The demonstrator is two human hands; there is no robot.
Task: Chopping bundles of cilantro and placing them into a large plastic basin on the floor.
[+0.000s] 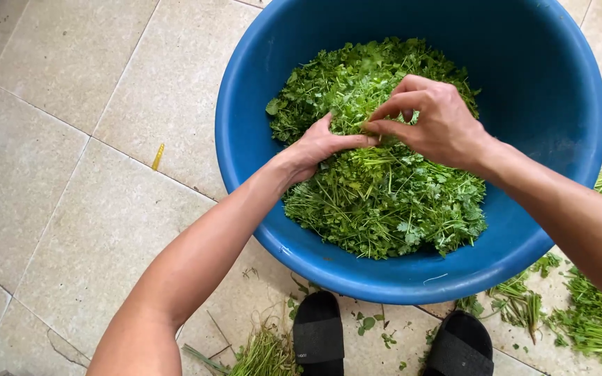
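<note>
Below me, a big round blue tub [259, 181] sits on pale floor tiles [71, 174], heaped with green leafy herbs [384, 195]. My left hand [322, 145] lies flat on the heap, fingers pressed together, while my right hand [433, 122] pinches a sprig. Smaller still: black sandals [318, 334], cut stems [593, 313], a yellow scrap [157, 157].

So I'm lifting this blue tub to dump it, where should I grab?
Grip the blue tub by its rolled rim, one hand on each opposite side. The walls are smooth and round, with no handles visible. Both hands are now inside, in the greens.
</note>
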